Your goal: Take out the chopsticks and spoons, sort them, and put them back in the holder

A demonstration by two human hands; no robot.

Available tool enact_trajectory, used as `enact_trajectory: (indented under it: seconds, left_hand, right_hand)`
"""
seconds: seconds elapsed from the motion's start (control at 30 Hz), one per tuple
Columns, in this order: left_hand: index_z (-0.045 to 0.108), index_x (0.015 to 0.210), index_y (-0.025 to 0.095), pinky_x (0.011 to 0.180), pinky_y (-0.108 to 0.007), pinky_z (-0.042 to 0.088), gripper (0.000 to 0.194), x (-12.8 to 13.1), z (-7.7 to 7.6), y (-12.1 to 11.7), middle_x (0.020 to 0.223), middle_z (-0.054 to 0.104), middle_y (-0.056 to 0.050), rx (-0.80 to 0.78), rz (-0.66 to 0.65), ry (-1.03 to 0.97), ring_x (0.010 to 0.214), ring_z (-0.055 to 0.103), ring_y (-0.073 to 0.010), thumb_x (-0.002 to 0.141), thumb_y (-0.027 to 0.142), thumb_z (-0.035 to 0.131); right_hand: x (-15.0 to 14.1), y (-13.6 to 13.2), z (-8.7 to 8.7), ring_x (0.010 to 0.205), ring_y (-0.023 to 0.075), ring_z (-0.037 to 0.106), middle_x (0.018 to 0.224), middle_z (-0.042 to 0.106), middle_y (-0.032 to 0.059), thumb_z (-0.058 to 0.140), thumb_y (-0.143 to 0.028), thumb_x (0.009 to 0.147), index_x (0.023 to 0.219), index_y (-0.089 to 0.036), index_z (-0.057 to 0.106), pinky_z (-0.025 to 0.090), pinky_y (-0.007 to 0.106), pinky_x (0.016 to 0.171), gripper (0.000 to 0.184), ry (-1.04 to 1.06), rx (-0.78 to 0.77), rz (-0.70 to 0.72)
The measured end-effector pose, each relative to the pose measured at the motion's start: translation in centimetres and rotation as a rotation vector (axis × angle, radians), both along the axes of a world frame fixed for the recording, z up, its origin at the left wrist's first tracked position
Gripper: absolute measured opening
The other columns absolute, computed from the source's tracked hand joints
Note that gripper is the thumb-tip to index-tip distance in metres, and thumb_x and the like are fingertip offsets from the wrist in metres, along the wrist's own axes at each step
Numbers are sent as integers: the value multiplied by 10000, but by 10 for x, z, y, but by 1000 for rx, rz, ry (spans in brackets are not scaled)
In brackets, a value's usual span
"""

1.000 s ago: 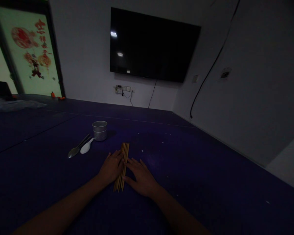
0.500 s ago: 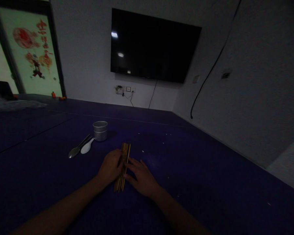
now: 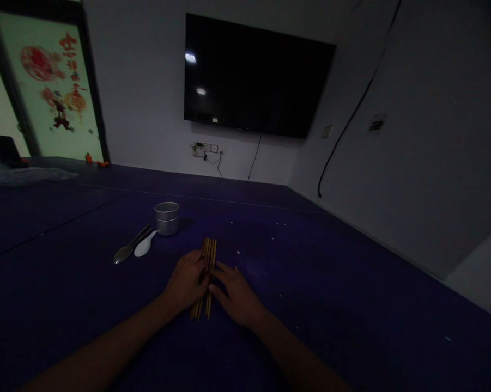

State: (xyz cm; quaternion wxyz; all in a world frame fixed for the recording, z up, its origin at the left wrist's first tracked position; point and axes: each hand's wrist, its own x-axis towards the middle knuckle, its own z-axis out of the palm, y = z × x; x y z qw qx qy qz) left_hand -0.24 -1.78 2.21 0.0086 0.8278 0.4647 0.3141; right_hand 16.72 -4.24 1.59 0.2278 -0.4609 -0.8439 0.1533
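Note:
A bundle of several wooden chopsticks lies lengthwise on the dark blue mat in front of me. My left hand presses against the bundle's left side, fingers curled onto the sticks. On the right side my right hand lies flat, its fingers touching the sticks. The middle of the bundle is hidden between the two hands. The light is dim.
A small metal cup stands beyond the chopsticks to the left. A metal spoon and a white spoon lie beside it. A black television hangs on the white wall, with sockets below it.
Both hands have drawn closer together, squeezing the chopsticks into a tighter bundle. My left hand's fingers have curled more onto the sticks.

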Motion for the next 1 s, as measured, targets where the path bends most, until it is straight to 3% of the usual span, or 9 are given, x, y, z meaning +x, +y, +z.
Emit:
enact_trajectory:
  seconds: [0.4,0.6,0.73,1.0]
  left_hand:
    - [649,830,176,938,-404,447,156,0,0,2,1103,627,-103,-16,32,17,1068,560,-250,726,140,538]
    - [623,809,174,953,-430,439,127,-1,-4,4,1153,618,-121,-26,63,63,1100,554,-262,737,138,524]
    - [611,903,172,970,-428,428,189,-1,-5,4,1210,592,-125,-56,41,75,1150,527,-260,748,137,509]
    - [593,866,178,1000,-444,396,117,-1,-4,2,1279,545,-125,-95,56,97,1206,477,-271,773,195,525]
  right_hand:
    - [0,2,-6,1305,239,384,1382,465,118,459,-392,917,1283,-227,511,212,519,1091,404,-20,35,-14]
    - [0,2,-4,1314,246,363,1396,444,138,455,-402,918,1330,-205,467,216,527,1085,457,-28,26,4]
    - [1,1,-2,1323,255,346,1426,406,136,447,-398,921,1344,-230,460,221,538,1076,455,-60,17,22]
    - [-1,0,1,1302,245,379,1386,459,120,461,-363,914,1293,-226,509,195,537,1087,406,-32,19,14]
